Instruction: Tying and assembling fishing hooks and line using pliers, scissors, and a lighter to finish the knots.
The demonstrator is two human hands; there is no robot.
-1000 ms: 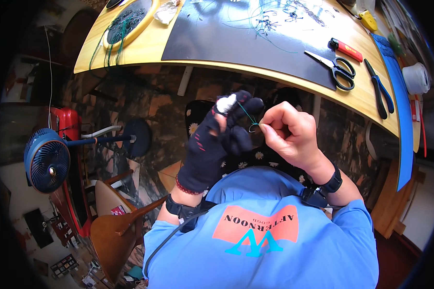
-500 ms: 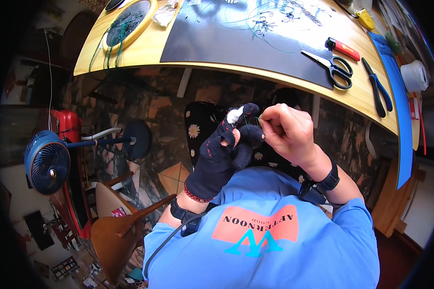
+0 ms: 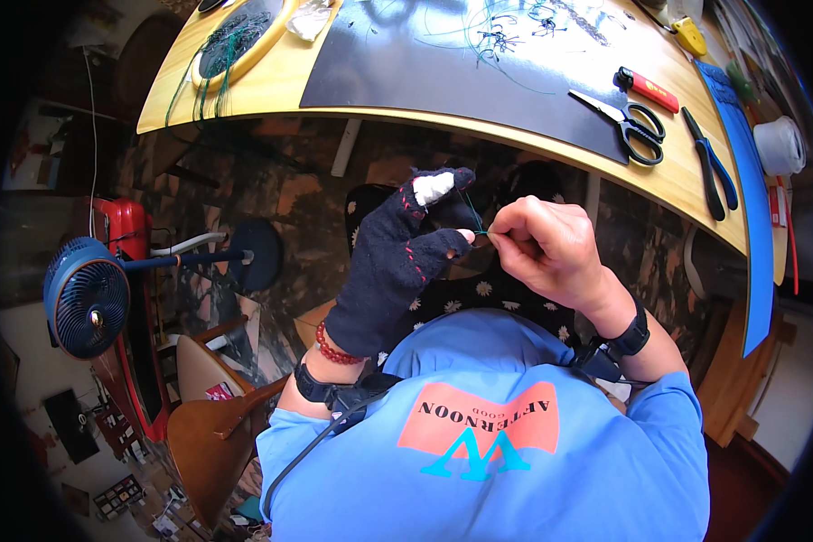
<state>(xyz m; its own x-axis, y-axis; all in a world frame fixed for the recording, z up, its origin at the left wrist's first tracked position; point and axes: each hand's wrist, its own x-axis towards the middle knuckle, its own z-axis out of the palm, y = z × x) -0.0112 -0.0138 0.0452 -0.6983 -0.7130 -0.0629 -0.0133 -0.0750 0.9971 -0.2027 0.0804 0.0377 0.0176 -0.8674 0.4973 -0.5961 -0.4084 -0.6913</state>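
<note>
My left hand (image 3: 388, 253) wears a dark glove with red stitching and a white patch at the index finger. Its index finger and thumb are spread apart, and a thin green thread (image 3: 471, 210) is looped over the index finger and runs down near the thumb tip. Close by on the right, my bare right hand (image 3: 546, 248) pinches the thread between thumb and forefinger, holding it taut. Both hands are above my lap, short of the table edge. The left hand's other fingers are mostly hidden.
On the table lie a dark mat (image 3: 406, 81) with loose thread, scissors (image 3: 641, 131), a red lighter (image 3: 649, 88), pliers (image 3: 709, 167) and a blue strip (image 3: 759, 262). A yellow-rimmed tray (image 3: 285, 23) of dark threads stands far left. A fan (image 3: 86, 298) and a chair (image 3: 203, 443) are at left.
My left hand has turned and opened out, its thumb and index finger now wider apart. The thread runs from the index finger to my right hand, which keeps its pinch and has shifted slightly.
</note>
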